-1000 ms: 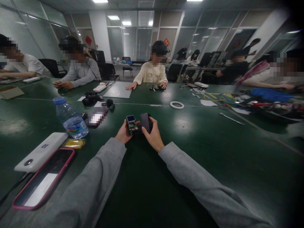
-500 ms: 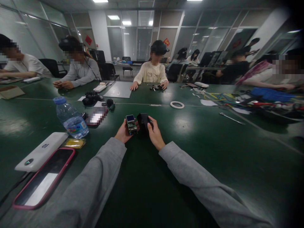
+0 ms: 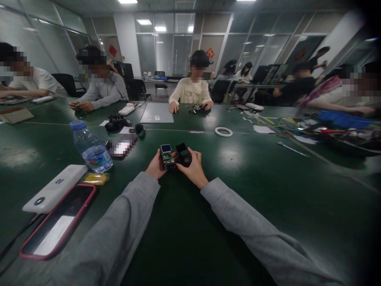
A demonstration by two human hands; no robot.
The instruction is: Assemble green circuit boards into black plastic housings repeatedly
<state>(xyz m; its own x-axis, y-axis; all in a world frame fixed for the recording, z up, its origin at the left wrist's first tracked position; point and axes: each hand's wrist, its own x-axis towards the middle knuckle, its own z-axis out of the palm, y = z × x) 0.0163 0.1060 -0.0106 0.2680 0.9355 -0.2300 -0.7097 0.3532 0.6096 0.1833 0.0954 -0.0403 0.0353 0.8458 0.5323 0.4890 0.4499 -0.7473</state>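
In the head view, my left hand (image 3: pixel 156 166) is closed on a green circuit board (image 3: pixel 168 159) with a small screen at its upper end. Just to the right, my right hand (image 3: pixel 195 168) grips a black case (image 3: pixel 183 154), fingers along its right side and thumb at its lower edge. Board and case are held side by side above the green table (image 3: pixel 184 230); whether they touch is unclear.
At the left are a water bottle (image 3: pixel 91 149), a yellow packet (image 3: pixel 95 178), a white power bank (image 3: pixel 56 188) and a pink-edged phone (image 3: pixel 59 222). Farther off lie a white ring (image 3: pixel 223 129), a metal tool (image 3: pixel 293 149) and cables. People sit around the table.
The black case has turned in my right hand, whose thumb has moved to the lower edge. Across the table, a person's hand and the grey plate have shifted to the right.
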